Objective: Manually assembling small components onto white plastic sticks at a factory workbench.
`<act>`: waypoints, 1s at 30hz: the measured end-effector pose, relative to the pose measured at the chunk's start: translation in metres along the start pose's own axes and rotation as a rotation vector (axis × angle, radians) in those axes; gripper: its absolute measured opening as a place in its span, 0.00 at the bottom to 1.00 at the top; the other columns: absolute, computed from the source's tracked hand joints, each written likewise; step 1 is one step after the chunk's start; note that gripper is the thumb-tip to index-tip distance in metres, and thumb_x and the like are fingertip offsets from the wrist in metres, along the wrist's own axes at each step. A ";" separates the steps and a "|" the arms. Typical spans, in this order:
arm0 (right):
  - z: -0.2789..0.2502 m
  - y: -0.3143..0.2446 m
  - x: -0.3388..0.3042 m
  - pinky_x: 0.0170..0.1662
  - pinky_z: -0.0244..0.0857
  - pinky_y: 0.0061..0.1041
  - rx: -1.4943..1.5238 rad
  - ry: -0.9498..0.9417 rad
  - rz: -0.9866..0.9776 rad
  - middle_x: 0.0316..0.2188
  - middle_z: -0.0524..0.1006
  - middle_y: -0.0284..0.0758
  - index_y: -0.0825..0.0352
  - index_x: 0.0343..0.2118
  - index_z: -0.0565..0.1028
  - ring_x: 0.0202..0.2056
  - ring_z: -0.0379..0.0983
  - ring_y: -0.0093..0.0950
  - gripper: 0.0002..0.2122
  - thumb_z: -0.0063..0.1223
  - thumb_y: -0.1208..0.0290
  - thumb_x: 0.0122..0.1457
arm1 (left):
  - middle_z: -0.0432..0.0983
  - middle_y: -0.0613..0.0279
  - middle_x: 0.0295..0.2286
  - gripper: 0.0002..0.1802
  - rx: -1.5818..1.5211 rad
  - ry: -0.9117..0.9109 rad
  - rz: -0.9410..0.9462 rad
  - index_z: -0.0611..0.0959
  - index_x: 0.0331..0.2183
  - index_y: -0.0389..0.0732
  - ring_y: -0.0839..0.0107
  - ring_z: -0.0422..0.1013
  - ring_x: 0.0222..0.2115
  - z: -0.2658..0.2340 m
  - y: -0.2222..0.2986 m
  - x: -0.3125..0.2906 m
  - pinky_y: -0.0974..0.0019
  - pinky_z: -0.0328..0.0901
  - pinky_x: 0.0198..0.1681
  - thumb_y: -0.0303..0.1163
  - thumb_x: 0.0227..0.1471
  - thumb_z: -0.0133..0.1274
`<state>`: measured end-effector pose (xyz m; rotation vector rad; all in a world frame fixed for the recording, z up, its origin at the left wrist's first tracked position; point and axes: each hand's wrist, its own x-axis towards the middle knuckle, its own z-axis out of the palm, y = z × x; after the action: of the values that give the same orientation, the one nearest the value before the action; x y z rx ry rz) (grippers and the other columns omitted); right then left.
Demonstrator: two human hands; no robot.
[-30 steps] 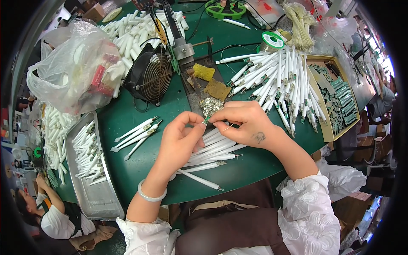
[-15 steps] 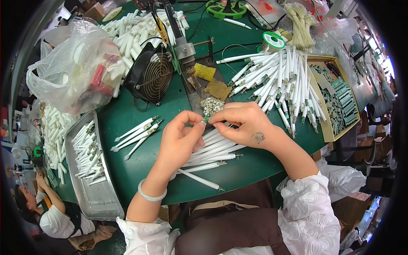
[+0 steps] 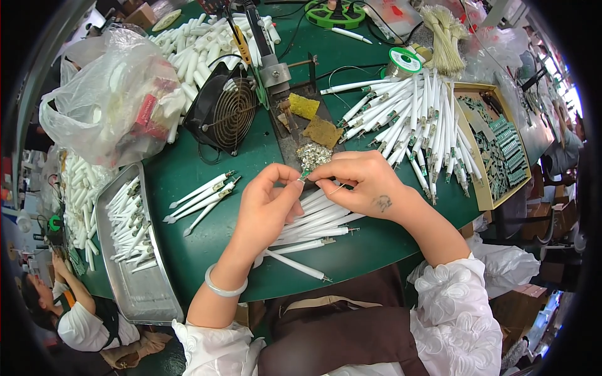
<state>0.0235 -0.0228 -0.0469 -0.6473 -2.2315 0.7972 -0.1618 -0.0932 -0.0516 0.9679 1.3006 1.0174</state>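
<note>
Both hands meet above the green table [image 3: 207,169]; the left hand [image 3: 266,203] pinches the end of a white tube [image 3: 307,203] between thumb and forefinger, steadying it, while the right hand [image 3: 364,182] closes narrowly on what looks like a fine wire at the tube's tip, though it is too small to be sure; more tubes lie beneath, a metal tray [image 3: 141,294] to the left, a small fan [image 3: 226,113] behind.
</note>
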 end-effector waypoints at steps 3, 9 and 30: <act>0.001 -0.002 0.000 0.19 0.57 0.20 0.031 0.002 0.069 0.18 0.73 0.30 0.66 0.30 0.79 0.16 0.62 0.20 0.06 0.57 0.79 0.46 | 0.71 0.67 0.18 0.07 -0.044 0.007 0.007 0.73 0.33 0.36 0.82 0.66 0.17 0.001 -0.002 0.001 0.78 0.60 0.20 0.29 0.53 0.51; 0.000 -0.007 0.002 0.19 0.53 0.18 0.119 -0.038 0.193 0.15 0.69 0.28 0.66 0.29 0.79 0.15 0.58 0.16 0.06 0.58 0.79 0.46 | 0.69 0.71 0.17 0.05 -0.026 0.056 0.051 0.73 0.30 0.36 0.86 0.63 0.17 0.009 0.002 -0.001 0.79 0.56 0.19 0.25 0.51 0.52; -0.003 -0.013 0.001 0.22 0.52 0.16 0.267 -0.071 0.337 0.13 0.55 0.21 0.69 0.32 0.79 0.18 0.53 0.12 0.07 0.55 0.80 0.49 | 0.69 0.70 0.20 0.03 0.004 0.085 0.089 0.73 0.28 0.34 0.87 0.64 0.17 0.010 0.004 -0.003 0.80 0.57 0.18 0.22 0.49 0.52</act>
<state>0.0222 -0.0295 -0.0355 -0.8857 -2.0523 1.2786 -0.1523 -0.0948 -0.0469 1.0025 1.3392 1.1352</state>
